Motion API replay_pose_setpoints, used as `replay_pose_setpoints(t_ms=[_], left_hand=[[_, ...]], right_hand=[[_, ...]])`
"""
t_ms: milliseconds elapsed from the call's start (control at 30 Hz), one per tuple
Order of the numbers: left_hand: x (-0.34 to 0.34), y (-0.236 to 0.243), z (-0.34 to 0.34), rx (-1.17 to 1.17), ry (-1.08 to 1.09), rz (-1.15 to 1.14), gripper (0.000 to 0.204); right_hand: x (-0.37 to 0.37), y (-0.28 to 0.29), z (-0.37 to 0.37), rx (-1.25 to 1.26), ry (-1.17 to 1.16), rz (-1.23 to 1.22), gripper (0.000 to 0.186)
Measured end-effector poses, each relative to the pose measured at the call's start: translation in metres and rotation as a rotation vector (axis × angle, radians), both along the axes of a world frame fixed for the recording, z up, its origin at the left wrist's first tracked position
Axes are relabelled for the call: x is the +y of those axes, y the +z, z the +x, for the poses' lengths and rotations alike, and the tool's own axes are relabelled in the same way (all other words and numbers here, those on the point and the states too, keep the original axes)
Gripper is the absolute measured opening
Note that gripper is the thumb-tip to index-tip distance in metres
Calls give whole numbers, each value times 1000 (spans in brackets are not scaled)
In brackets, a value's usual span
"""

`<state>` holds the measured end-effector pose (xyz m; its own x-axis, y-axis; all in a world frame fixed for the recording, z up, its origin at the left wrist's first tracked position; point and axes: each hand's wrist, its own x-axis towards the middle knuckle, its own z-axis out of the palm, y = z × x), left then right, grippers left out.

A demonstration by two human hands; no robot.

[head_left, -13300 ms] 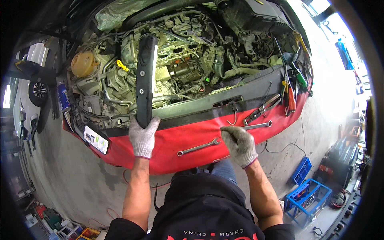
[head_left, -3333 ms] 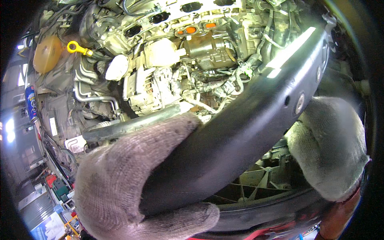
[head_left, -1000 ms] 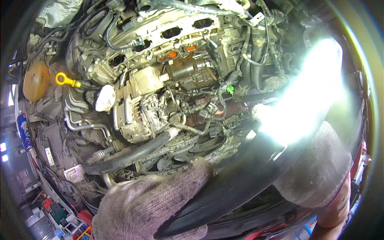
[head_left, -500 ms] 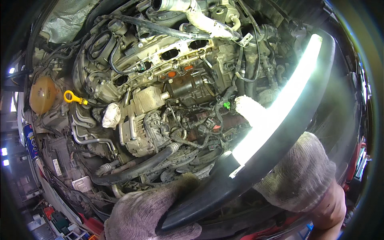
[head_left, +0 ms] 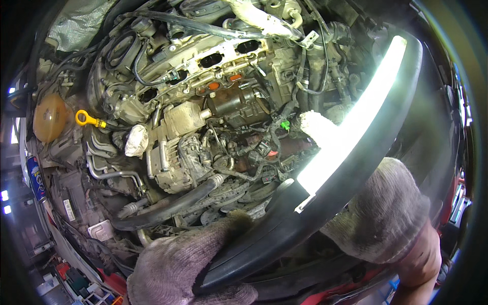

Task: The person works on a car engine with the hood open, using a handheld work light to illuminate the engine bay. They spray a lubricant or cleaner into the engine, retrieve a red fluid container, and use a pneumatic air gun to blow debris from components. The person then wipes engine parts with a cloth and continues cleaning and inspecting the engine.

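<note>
My left hand (head_left: 178, 249), in a dirty knitted glove, is wrapped round the lower end of a long, curved black work light (head_left: 284, 231). The lamp is lit and slants up to the right across the view. My right hand (head_left: 386, 208), gloved too, grips it around the middle from the near side. Bright gloved fingertips show past its far edge; the rest of those fingers is hidden by the lamp and its glare. Beyond lies an opened engine (head_left: 203, 101), with dark oval ports (head_left: 211, 60) along the cylinder head and an alternator (head_left: 175, 170) lower down.
A yellow dipstick handle (head_left: 91, 119) stands left of the engine, near an amber reservoir (head_left: 50, 119) and a crumpled white wad (head_left: 136, 141). A thick black hose (head_left: 173, 211) crosses the front. A blue spray can (head_left: 35, 178) is at the far left.
The engine bay has shifted slightly up and left in the view. Both hands keep their hold on the work light, which has barely moved.
</note>
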<state>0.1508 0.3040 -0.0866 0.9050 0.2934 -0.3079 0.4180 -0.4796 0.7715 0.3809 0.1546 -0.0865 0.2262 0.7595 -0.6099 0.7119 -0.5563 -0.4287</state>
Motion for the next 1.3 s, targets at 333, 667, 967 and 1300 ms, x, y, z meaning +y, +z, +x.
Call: replay_pose_setpoints(t_ms=[333, 667, 967, 1300], left_hand=[[-8, -1, 3, -29, 4, 72, 94], [-7, 4, 5, 157, 62, 17, 85], [-7, -4, 0, -62, -24, 169, 82], [-16, -5, -6, -69, 66, 209, 91]], right_hand=[[-33, -22, 3, 135, -81, 234, 37], [-60, -49, 3, 419, -170, 354, 38], [-71, -59, 4, 536, -217, 392, 40], [-75, -63, 5, 584, -253, 441, 38]])
